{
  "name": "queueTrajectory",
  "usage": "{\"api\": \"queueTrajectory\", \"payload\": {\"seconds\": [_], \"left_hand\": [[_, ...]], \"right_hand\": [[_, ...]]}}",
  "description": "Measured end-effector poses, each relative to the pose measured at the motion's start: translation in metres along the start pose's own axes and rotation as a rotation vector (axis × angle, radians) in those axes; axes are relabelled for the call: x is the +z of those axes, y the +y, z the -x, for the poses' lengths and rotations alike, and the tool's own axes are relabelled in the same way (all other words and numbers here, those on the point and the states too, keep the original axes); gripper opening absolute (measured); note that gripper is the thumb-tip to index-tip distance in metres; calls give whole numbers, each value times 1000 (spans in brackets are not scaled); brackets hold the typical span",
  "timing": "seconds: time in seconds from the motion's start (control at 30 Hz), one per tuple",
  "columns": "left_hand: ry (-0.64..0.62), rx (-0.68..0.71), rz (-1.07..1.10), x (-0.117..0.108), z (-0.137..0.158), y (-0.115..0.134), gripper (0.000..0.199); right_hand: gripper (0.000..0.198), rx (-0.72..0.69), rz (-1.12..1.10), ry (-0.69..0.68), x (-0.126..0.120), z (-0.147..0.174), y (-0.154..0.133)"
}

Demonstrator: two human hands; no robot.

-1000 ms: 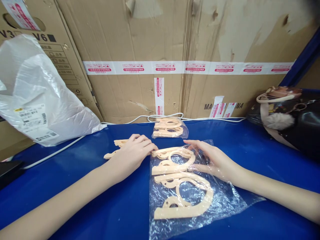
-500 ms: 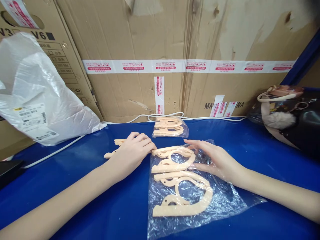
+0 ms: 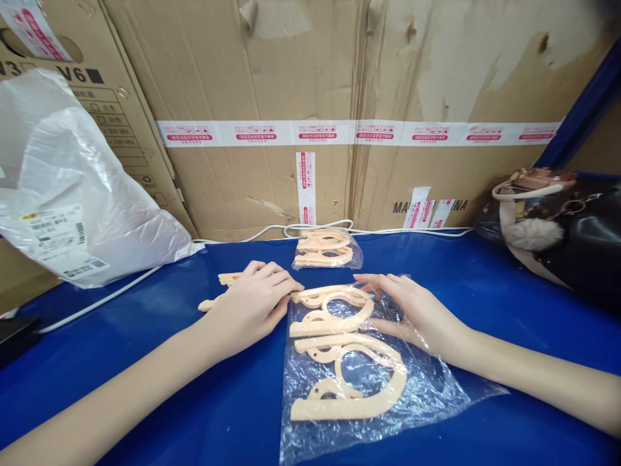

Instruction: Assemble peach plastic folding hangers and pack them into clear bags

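A clear plastic bag (image 3: pixel 334 443) lies flat on the blue table, with cream-coloured folding clothes hangers (image 3: pixel 349 408) inside it in two groups, one above the other. My left hand (image 3: pixel 257 301) is closed at the bag's upper left corner, its fingertips pinching the edge by the end of the top hanger (image 3: pixel 310 298). At the bag's right side is my right hand (image 3: pixel 417 314), thumb and fingers apart around the curved end of the upper hangers. Plastic film overlaps part of this hand. More loose hanger pieces (image 3: pixel 211 303) lie partly hidden behind my left hand.
A smaller bagged set of hangers (image 3: pixel 327 249) lies at the back by a white cable (image 3: pixel 412 230). Large cardboard boxes (image 3: pixel 262 175) stand behind. A white parcel bag (image 3: pixel 97 194) is at left, a dark handbag (image 3: pixel 589 233) with a fluffy ball at right.
The whole view has shifted slightly. Both hands keep nearly the same places on the bag, and the hangers inside lie as before.
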State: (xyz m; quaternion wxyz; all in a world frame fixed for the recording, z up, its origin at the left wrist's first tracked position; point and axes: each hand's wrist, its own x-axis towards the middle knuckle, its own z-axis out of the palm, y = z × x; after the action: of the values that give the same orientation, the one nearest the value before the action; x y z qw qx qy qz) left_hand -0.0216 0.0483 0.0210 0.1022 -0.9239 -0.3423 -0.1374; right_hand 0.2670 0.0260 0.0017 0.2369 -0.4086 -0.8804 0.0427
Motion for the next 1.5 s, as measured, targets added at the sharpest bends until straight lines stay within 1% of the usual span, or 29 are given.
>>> {"api": "queueTrajectory", "payload": {"seconds": [0.2,0.53,0.7,0.87,0.93,0.97,1.07,1.13,1.23,1.3,1.37,1.5], "left_hand": [[-23,4,50,-1,0,1,26],[-14,11,-43,6,-1,-2,28],[-7,-28,-41,6,-2,0,29],[-13,-122,12,-3,3,-2,30],[-57,-167,66,-10,10,-10,35],[-91,-191,90,-13,14,-16,41],[-235,-258,108,-25,29,-40,69],[-328,-291,106,-31,38,-59,82],[-377,-322,154,-37,47,-82,81],[-381,-345,186,-38,49,-90,77],[-379,-377,204,-38,48,-92,74],[-356,-410,213,-42,44,-89,72]], "right_hand": [[52,-4,13,4,-1,0,-1],[51,-33,48,13,0,1,0],[51,-52,69,20,0,1,0],[55,-31,91,-18,-3,2,0],[59,-22,99,-42,-6,4,0],[61,-22,99,-50,-8,4,1],[64,-35,100,-46,-14,6,6],[60,-40,107,-43,-18,7,11],[50,-16,156,-22,-24,7,21],[48,9,193,0,-27,6,26],[46,25,204,13,-30,5,29],[45,31,183,14,-33,3,31]]}}
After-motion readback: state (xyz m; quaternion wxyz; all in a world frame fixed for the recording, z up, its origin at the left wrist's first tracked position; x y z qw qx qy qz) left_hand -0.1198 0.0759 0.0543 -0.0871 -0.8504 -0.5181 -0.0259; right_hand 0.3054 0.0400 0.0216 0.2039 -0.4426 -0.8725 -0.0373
